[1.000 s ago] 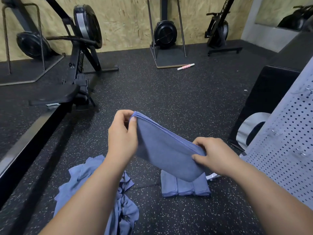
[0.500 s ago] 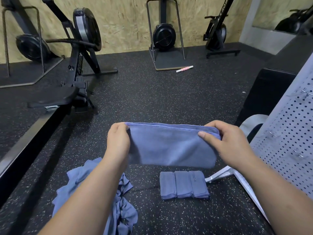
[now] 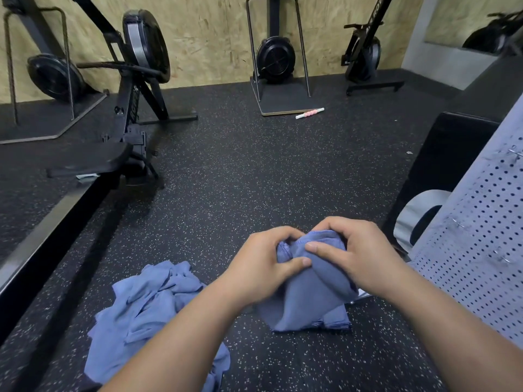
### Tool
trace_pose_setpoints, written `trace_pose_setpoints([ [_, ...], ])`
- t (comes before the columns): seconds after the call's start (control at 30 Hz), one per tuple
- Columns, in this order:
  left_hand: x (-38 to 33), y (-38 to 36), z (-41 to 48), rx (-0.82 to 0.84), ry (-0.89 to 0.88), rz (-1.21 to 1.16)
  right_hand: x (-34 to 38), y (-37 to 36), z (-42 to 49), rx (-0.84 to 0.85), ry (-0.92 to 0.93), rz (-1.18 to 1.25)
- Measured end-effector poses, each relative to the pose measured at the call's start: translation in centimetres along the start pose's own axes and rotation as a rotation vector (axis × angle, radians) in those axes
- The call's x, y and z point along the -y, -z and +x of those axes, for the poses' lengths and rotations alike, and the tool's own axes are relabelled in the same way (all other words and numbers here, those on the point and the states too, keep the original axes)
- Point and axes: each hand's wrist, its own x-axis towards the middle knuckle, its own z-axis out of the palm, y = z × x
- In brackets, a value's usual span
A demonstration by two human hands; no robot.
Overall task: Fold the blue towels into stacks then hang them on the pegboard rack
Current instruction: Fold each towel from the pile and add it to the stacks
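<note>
A blue towel (image 3: pixel 308 290) hangs doubled over in the air in front of me, its two ends brought together at the top. My left hand (image 3: pixel 263 264) and my right hand (image 3: pixel 356 256) both pinch it there, thumbs almost touching. Under it, mostly hidden, lie the folded blue towels (image 3: pixel 336 321) on the floor. A crumpled heap of unfolded blue towels (image 3: pixel 150 315) lies at the lower left. The white pegboard rack (image 3: pixel 481 244) with metal hooks leans at the right edge.
A rowing machine (image 3: pixel 133 89) with its long rail (image 3: pixel 36 244) runs along the left. Two other fan machines (image 3: pixel 276 58) stand by the plywood wall. A pink and white roller (image 3: pixel 310 113) lies on the speckled rubber floor. A black box (image 3: pixel 441 165) stands behind the rack.
The towel was stretched flat between my hands; now the hands have come together lower down, folding the towel in half so that it hides the folded towels below.
</note>
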Motion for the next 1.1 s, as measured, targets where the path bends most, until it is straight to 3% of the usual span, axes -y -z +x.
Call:
trace_pose_setpoints([
  [0.13, 0.5, 0.4, 0.2, -0.079, 0.079, 0.054, -0.6, 0.7, 0.2, 0.070, -0.074, 0.230],
  [0.23, 0.8, 0.7, 0.2, -0.076, 0.111, 0.035, -0.9, 0.7, 0.4, -0.008, -0.117, 0.277],
  [0.6, 0.9, 0.6, 0.3, -0.021, 0.109, -0.027, -0.7, -0.6, 0.4, -0.207, -0.151, 0.148],
  [0.8, 0.5, 0.9, 0.4, 0.117, 0.159, -0.313, -0.3, -0.7, 0.2, -0.237, -0.087, 0.139],
  [1.1, 0.0, 1.4, 0.5, -0.030, 0.244, -0.297, -0.4, 0.2, 0.3, -0.269, -0.044, 0.090],
])
